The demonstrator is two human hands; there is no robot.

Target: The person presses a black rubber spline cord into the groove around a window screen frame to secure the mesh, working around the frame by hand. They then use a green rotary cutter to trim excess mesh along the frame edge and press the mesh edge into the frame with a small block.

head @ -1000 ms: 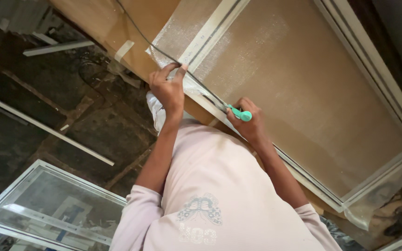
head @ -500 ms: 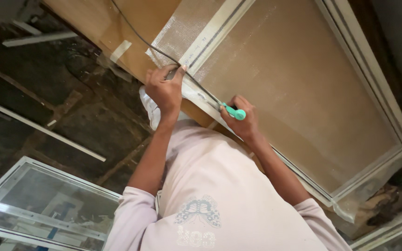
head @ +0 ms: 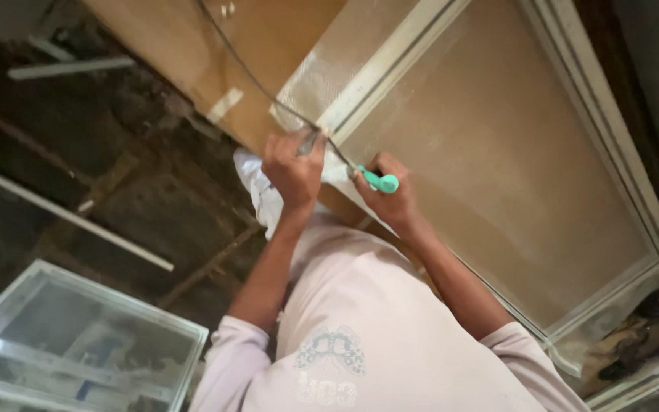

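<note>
While the left hand (head: 293,166) pinches a dark strip (head: 247,72) at the frame (head: 390,65) corner, the right hand (head: 392,197) is fisted round a green-handled tool (head: 380,181). Both rest on the frosted pane (head: 497,160) over the bench (head: 192,38).

Tool handle (head: 382,182): mint green. Frame (head: 390,65): off-white, around a dusty tan panel (head: 497,160). Cord (head: 249,72): dark grey. Tabletop (head: 192,53): brown. Shirt (head: 375,328): pale pink, grey butterfly print. Glass case (head: 78,343): clear, white-edged.

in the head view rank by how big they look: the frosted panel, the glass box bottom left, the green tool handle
1. frosted panel
2. glass box, though it is cut off by the picture's edge
3. green tool handle in the right hand, by far the smallest
</note>
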